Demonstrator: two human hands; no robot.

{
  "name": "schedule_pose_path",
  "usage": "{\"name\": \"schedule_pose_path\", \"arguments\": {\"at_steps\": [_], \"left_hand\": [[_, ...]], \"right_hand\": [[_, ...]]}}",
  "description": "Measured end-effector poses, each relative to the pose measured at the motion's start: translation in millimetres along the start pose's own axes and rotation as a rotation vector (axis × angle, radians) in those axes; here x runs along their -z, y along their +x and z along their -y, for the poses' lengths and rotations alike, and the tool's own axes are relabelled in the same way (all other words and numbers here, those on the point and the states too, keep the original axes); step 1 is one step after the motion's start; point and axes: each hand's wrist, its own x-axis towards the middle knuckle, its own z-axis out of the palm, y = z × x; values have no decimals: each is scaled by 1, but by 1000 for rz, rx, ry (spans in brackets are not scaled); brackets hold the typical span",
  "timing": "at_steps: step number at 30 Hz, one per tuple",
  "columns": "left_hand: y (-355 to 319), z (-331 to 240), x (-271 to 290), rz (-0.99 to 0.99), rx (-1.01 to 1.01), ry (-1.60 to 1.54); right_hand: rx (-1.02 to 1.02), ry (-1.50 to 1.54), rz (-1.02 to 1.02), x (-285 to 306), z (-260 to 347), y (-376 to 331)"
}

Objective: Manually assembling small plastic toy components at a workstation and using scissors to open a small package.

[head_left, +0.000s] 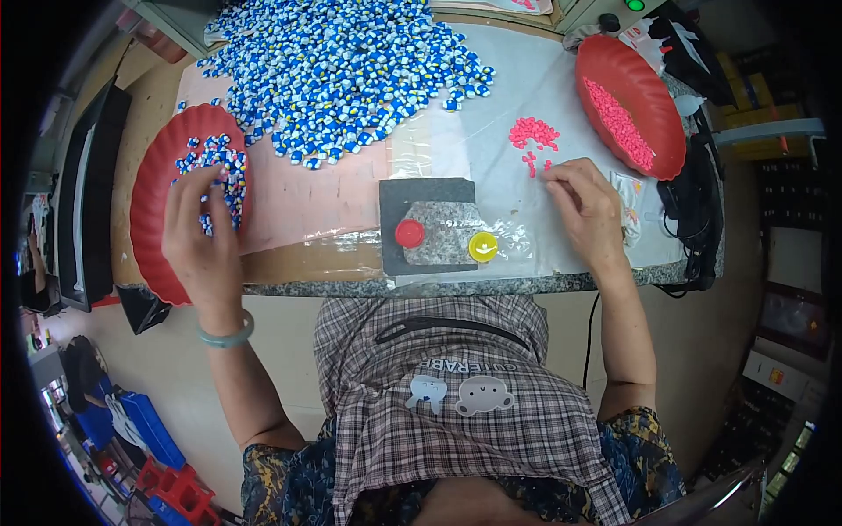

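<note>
Curling: left hand [197, 232] over a red tray [151, 210], lengthwise forward, and right hand [589, 210] (holdings unclear).

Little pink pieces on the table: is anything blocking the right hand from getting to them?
Nothing that I can see. The right hand is at the near side of the little pink pieces, close to the nearest ones. The red bowl of pink pieces is off to the right, not in between.

Small blue-and-white pieces [235, 180] lie jumbled in a scalloped red bowl [151, 210] by the left hand [195, 235], and over at the right hand [589, 203] I see tiny pink bits [533, 133] strewn loosely just beyond its fingertips.
</note>
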Motion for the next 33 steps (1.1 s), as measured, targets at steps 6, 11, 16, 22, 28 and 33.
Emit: {"name": "schedule_pose_path", "arguments": {"at_steps": [6, 11, 16, 22, 28, 33], "left_hand": [[10, -9, -15, 41, -188, 251], [28, -54, -74, 140, -393, -100], [52, -84, -137, 292, -511, -159], [59, -92, -176, 389, -644, 11], [55, -98, -166, 374, -576, -74], [31, -122, -127, 591, -261, -697]], "right_hand": [[80, -101, -20, -17, 3, 6], [135, -192, -4, -16, 1, 12], [121, -185, 50, -12, 1, 17], [171, -186, 77, -10, 0, 19], [-216, 459, 272, -1, 4, 10], [-404, 945, 355, 4, 16, 8]]}}
